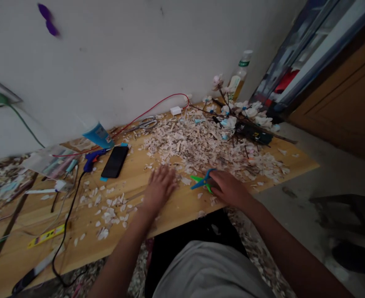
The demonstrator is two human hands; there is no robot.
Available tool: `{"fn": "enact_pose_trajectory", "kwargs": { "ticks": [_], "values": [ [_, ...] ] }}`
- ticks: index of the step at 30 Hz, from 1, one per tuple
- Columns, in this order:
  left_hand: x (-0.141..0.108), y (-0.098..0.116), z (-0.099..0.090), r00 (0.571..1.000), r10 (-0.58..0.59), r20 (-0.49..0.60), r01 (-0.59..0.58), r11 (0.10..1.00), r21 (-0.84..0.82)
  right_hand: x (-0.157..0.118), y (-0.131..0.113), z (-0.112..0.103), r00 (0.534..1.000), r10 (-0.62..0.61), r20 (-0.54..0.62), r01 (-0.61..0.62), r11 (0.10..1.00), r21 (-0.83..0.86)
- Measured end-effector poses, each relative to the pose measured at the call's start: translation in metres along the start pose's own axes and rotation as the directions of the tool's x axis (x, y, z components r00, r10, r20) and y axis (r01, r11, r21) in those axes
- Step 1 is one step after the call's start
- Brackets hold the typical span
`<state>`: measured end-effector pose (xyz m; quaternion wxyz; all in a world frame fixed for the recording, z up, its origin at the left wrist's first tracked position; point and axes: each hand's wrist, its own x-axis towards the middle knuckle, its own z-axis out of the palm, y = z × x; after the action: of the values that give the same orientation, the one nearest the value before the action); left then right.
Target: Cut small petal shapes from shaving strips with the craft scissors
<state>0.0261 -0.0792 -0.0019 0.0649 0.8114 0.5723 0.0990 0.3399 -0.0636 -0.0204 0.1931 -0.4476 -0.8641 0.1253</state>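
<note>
My left hand (159, 188) lies low over the wooden table, palm down with its fingers spread, at the near left edge of a heap of pale petal-like scraps (194, 140). Nothing shows in it. To its right, my right hand (227, 186) holds a pair of small blue and green scissors (204, 181), the blades pointing left toward my left hand. A few loose scraps (186, 181) lie between the two hands.
Blossom branches (228, 111) and a bottle (239, 76) stand behind the heap at the right. To the left are a black phone (115, 162), a blue glue gun (92, 159), a blue cup (99, 135), metal scissors (146, 123), a yellow level (46, 236) and a knife (35, 271).
</note>
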Motion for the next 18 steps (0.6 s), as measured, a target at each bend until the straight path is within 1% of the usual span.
{"fn": "enact_pose_trajectory", "kwargs": {
  "ticks": [2, 3, 5, 7, 9, 11, 12, 14, 16, 18],
  "values": [
    [0.009, -0.028, -0.003, 0.986, -0.156, -0.064, 0.154, 0.988, -0.035, -0.021, 0.011, -0.007, 0.994, 0.093, -0.056, -0.097, 0.993, -0.072],
    [0.016, -0.039, -0.002, 0.974, -0.211, -0.079, 0.206, 0.976, -0.073, -0.032, 0.014, -0.011, 0.986, 0.143, -0.086, -0.151, 0.983, -0.101],
    [0.036, -0.051, 0.004, 0.962, -0.257, -0.092, 0.239, 0.956, -0.168, -0.052, 0.014, -0.014, 0.967, 0.209, -0.145, -0.229, 0.963, -0.14],
    [0.064, -0.048, 0.015, 0.964, -0.24, -0.113, 0.206, 0.946, -0.249, -0.064, 0.005, -0.014, 0.957, 0.219, -0.192, -0.247, 0.959, -0.136],
    [0.098, -0.033, 0.026, 0.97, -0.209, -0.125, 0.167, 0.945, -0.28, -0.069, -0.013, -0.01, 0.957, 0.199, -0.21, -0.219, 0.973, -0.078],
    [0.13, -0.014, 0.034, 0.979, -0.176, -0.108, 0.144, 0.957, -0.251, -0.07, -0.037, -0.003, 0.966, 0.169, -0.197, -0.171, 0.985, 0.005],
    [0.144, -0.006, 0.037, 0.983, -0.152, -0.105, 0.125, 0.965, -0.231, -0.07, -0.049, 0.002, 0.972, 0.157, -0.173, -0.152, 0.988, 0.041],
    [0.166, 0.005, 0.039, 0.988, -0.096, -0.119, 0.068, 0.974, -0.216, -0.073, -0.071, 0.012, 0.986, 0.117, -0.119, -0.105, 0.989, 0.1],
    [0.18, 0.006, 0.037, 0.984, -0.086, -0.157, 0.037, 0.956, -0.291, -0.081, -0.086, 0.024, 0.993, 0.08, -0.089, -0.066, 0.988, 0.143],
    [0.186, -0.005, 0.032, 0.963, -0.175, -0.203, 0.064, 0.885, -0.461, -0.093, -0.092, 0.035, 0.994, 0.035, -0.105, -0.017, 0.985, 0.173]
  ]
}}
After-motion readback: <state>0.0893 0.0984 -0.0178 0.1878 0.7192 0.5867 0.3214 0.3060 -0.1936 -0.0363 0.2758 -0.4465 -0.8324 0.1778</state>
